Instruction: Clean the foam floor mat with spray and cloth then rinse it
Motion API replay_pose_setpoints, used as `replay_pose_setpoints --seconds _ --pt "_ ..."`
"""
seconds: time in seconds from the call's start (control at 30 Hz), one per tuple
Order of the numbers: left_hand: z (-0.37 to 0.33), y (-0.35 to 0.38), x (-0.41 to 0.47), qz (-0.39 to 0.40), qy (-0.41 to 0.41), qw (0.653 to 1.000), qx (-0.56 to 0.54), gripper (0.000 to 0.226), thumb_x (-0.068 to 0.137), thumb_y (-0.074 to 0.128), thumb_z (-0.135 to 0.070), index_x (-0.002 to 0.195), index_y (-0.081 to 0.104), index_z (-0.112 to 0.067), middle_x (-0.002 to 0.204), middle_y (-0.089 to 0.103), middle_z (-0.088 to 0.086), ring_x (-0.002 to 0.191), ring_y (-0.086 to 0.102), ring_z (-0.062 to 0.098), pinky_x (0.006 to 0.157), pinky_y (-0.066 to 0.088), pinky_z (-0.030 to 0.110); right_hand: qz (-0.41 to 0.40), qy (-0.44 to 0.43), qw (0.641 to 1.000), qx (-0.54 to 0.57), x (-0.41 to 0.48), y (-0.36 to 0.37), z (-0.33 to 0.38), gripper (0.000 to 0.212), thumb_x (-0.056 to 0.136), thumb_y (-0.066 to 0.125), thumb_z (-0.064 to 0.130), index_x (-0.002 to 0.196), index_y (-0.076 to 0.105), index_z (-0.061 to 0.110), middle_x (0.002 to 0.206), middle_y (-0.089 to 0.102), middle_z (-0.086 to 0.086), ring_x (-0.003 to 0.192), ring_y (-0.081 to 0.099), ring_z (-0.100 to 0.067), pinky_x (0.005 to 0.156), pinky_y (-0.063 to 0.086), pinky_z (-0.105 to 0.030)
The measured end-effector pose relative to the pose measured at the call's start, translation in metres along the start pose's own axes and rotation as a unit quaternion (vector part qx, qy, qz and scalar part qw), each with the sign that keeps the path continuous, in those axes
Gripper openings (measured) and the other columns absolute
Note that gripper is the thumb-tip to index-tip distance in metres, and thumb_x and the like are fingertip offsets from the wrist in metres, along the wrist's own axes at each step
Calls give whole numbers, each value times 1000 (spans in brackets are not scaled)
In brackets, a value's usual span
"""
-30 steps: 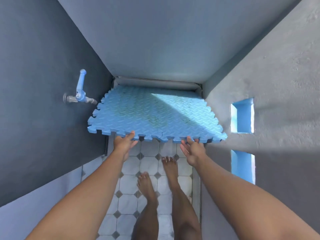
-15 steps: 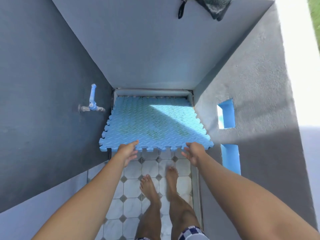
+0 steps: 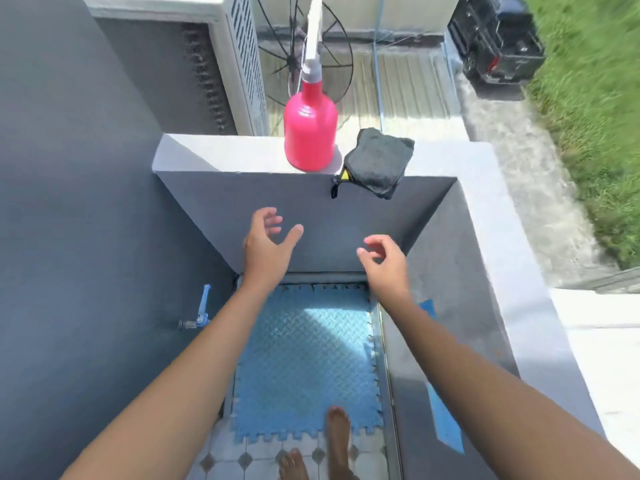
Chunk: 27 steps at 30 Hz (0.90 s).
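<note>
The blue foam mat (image 3: 304,358) lies flat on the tiled floor (image 3: 242,459) of a narrow stall between grey walls. Its far edge sits close against the base of the end wall and its toothed near edge faces the person. A patch of sunlight falls across its ridged surface. One bare foot (image 3: 337,431) rests on the mat's near edge, and the other foot (image 3: 294,465) stands on the tiles just short of it.

Both arms reach forward above the mat. The left hand (image 3: 266,244) hangs in the air before the end wall, its grip apart, thumb out and fingers loosely spread, holding nothing. The right hand (image 3: 384,258) hovers beside it, its grip also apart, with the fingers lightly curled round nothing.

On the wall's flat top ledge (image 3: 225,154) a pink spray bottle (image 3: 310,133) stands upright with a white trigger head. Just to its right a dark cloth (image 3: 377,162) lies half over the ledge's edge. Both hands are well below these two things.

A blue tap (image 3: 199,313) juts from the left wall. Beyond the ledge stand an air-conditioner unit (image 3: 194,64) and a round wire fan guard (image 3: 332,74), with grass (image 3: 588,98) to the right.
</note>
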<state>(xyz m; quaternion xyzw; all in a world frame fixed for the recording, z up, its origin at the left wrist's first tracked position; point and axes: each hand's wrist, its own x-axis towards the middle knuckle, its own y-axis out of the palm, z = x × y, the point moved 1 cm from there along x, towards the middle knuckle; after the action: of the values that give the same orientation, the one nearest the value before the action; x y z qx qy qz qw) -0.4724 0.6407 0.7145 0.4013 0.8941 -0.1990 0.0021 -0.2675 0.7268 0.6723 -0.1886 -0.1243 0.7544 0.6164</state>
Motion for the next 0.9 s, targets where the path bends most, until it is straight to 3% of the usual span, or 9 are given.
replay_pose_setpoints --seconds 0.13,0.23,0.33,0.4,0.5,0.63,0.77,0.83,0.9 --pt "-69 16 55 -42 110 993 7 66 81 83 -40 134 50 -15 127 60 2 113 59 15 99 50 34 -44 -181 969 -160 79 -6 52 41 85 74 27 123 59 21 130 53 1 121 48 -19 107 42 -38" --pt "-112 27 98 -68 145 987 4 82 77 86 -43 142 46 -13 138 55 3 125 54 16 106 43 26 35 -219 942 -250 133 1 67 81 83 77 40 151 37 22 162 25 0 152 17 -23 123 16 -37" --pt "-146 36 141 -42 164 986 -14 94 76 87 -45 151 39 -15 151 47 1 138 46 15 113 35 25 80 -220 888 -396 159 6 52 98 83 74 49 159 18 24 168 11 -1 155 3 -23 125 5 -45" --pt "-163 45 167 1 177 984 -19 96 77 86 -44 154 37 -14 152 46 0 139 44 14 116 35 28 50 -249 863 -436 164 8 42 93 85 75 37 159 20 24 167 14 -3 155 7 -25 125 8 -47" --pt "-181 54 189 29 199 978 -53 84 83 83 -39 151 41 -12 144 51 -1 132 53 20 107 47 30 33 -259 871 -416 165 10 41 86 84 74 16 156 29 23 164 24 -5 153 16 -27 125 13 -47" --pt "-195 54 182 -9 220 970 -103 40 97 67 -34 128 62 -11 100 67 7 68 67 34 55 55 34 27 -279 889 -362 164 -1 42 74 79 71 -2 147 49 18 154 43 -8 147 32 -29 122 22 -48" --pt "-191 45 142 -14 217 969 -119 40 101 60 -40 102 63 0 76 58 12 48 51 29 48 47 37 36 -223 943 -245 148 -7 47 57 83 55 -7 134 62 18 146 54 -2 144 38 -22 122 22 -41" --pt "-182 37 117 -28 216 968 -125 46 103 57 -39 100 62 7 73 52 25 48 47 38 46 43 35 31 -188 966 -174 129 -12 50 54 84 53 -7 129 65 20 137 61 1 138 45 -20 117 32 -37" --pt "-168 27 84 -17 240 965 -107 39 104 56 -34 94 63 2 63 47 18 49 50 37 46 40 33 34 -154 980 -121 101 -14 52 49 86 52 -4 126 66 20 126 66 3 124 55 -18 107 42 -33"
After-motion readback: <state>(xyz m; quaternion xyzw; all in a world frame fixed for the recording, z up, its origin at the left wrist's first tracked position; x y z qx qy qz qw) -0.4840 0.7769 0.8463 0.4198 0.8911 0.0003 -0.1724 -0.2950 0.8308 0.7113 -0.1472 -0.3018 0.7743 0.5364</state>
